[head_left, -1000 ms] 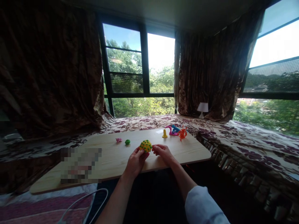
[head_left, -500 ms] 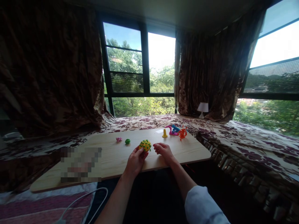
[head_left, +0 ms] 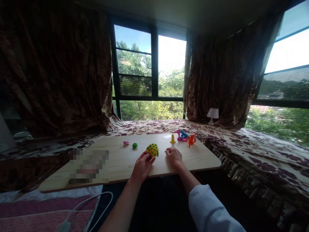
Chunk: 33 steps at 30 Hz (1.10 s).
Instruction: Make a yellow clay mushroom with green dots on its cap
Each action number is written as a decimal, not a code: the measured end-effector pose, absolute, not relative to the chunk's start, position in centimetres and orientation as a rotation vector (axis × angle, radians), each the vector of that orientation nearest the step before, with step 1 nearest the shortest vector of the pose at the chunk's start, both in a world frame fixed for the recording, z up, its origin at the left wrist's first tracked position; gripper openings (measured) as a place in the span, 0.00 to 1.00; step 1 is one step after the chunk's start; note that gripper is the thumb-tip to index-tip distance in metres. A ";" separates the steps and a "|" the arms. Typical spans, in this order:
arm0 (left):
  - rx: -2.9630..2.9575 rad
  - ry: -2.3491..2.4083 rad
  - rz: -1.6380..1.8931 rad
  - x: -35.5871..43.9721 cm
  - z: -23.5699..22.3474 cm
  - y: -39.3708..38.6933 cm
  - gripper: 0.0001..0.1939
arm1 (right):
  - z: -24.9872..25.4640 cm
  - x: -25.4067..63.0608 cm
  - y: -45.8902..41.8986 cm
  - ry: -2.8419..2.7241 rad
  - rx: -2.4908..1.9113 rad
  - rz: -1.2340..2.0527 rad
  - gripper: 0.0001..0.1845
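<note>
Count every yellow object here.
2: the green-dotted yellow lump in the left hand, and the yellow cone upright on the table beyond the right hand. Others may be hidden.

Daylight fills the central dark-framed window (head_left: pixel 154 67). Patterned curtains (head_left: pixel 60 71) flank it; right of it stands a white-shaded table lamp (head_left: pixel 213 113), below it spreads floral cloth (head_left: pixel 149 126), in front the pale wooden tabletop (head_left: pixel 116 161).

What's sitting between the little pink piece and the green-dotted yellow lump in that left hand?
In the head view, a small green piece lies on the tabletop between the pink piece and the yellow lump.
</note>
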State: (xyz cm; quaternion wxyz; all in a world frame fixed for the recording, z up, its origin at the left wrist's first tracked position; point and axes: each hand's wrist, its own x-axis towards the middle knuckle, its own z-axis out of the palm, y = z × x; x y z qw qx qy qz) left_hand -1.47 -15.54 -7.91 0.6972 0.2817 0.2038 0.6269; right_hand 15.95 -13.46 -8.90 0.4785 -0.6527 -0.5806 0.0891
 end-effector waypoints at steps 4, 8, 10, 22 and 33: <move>0.652 0.468 1.398 -1.4 -7.9 -15.7 0.09 | -8.8 15.4 -12.8 -1.465 -1.635 0.177 0.06; 0.671 0.473 1.398 -1.4 -8.0 -15.7 0.09 | -8.5 15.4 -12.8 -1.467 -1.579 0.162 0.05; 0.679 0.475 1.403 -1.4 -8.0 -15.7 0.09 | -8.3 15.2 -13.5 -1.455 -1.509 0.167 0.08; 0.810 0.524 1.415 -0.8 -8.1 -16.1 0.12 | -7.3 12.2 -18.7 -1.465 -1.057 0.166 0.09; 0.902 0.575 1.421 -0.5 -8.3 -16.0 0.12 | -7.4 12.0 -18.9 -1.517 -1.080 0.101 0.08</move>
